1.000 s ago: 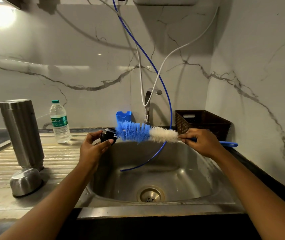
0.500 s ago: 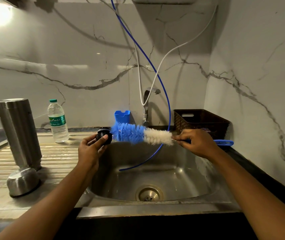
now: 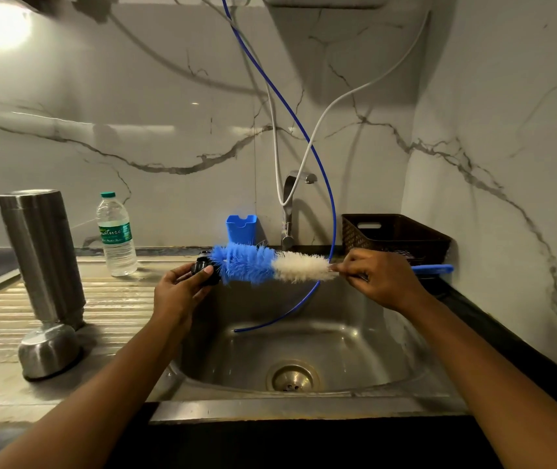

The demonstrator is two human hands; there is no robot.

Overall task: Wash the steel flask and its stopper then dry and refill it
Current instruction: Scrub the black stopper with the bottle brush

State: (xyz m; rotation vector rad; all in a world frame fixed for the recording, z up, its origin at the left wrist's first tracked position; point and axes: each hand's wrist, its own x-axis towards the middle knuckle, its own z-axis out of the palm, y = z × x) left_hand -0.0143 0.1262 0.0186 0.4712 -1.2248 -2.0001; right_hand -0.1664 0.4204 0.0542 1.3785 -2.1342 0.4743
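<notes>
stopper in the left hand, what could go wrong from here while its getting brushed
1. The left hand only pinches the stopper; a push from the brush could knock it into the sink.
2. The blue tube hangs right behind the brush and might snag in the bristles.
3. The tall flask stands on the ridged drainboard beside the left forearm; a stray elbow may tip it.

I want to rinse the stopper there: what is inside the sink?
Only the drain and the blue hose's loose end show in the sink; the forearms cover parts of its walls.
</notes>
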